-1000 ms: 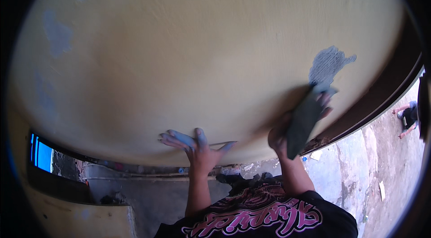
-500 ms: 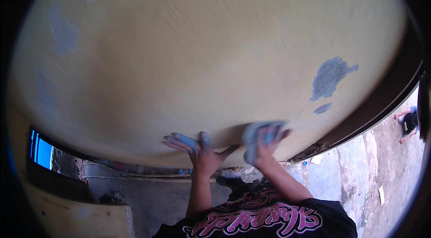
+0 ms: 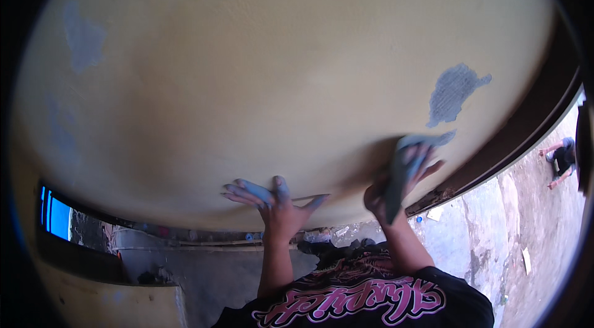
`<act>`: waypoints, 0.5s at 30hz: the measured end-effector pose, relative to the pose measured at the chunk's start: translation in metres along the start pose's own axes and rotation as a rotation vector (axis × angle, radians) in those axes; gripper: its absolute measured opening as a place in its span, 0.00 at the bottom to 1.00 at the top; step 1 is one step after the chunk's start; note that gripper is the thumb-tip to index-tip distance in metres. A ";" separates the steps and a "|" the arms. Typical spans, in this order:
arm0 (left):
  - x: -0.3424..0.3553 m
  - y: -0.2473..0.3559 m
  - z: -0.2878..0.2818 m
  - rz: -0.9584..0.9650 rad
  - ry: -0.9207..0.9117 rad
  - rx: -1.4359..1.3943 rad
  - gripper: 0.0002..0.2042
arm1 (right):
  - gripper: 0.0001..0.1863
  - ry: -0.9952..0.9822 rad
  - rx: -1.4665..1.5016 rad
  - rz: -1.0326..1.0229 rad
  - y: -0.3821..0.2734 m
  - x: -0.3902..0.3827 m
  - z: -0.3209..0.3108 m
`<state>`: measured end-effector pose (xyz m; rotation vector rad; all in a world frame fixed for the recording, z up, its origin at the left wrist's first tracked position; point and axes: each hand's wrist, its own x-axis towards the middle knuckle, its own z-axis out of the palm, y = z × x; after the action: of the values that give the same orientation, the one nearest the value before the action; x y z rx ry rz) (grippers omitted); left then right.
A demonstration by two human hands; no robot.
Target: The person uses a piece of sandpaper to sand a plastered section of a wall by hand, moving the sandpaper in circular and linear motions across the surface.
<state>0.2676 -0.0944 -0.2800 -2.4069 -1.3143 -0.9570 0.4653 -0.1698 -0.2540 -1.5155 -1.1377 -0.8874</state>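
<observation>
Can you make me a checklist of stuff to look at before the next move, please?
1. Left hand steady on the yellow wall: ok, fingers spread against it.
2. Right hand has the grey sheet: ok, it is held there.
3. Sheet lying all flat on the wall: not ok, its lower end hangs down by the wrist.
4. Big grey patch uncovered: ok, it shows above the sheet.
5. Pressing hard enough: cannot tell from a picture.
6. Other person away from the hands: ok, off at the right edge.
</observation>
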 end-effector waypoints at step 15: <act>0.002 0.007 -0.002 0.046 0.037 0.001 0.57 | 0.22 0.045 0.161 0.017 0.012 -0.019 0.001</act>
<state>0.2736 -0.0979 -0.2767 -2.3961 -1.2408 -0.9832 0.4717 -0.1740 -0.2750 -1.3654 -1.1341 -0.7956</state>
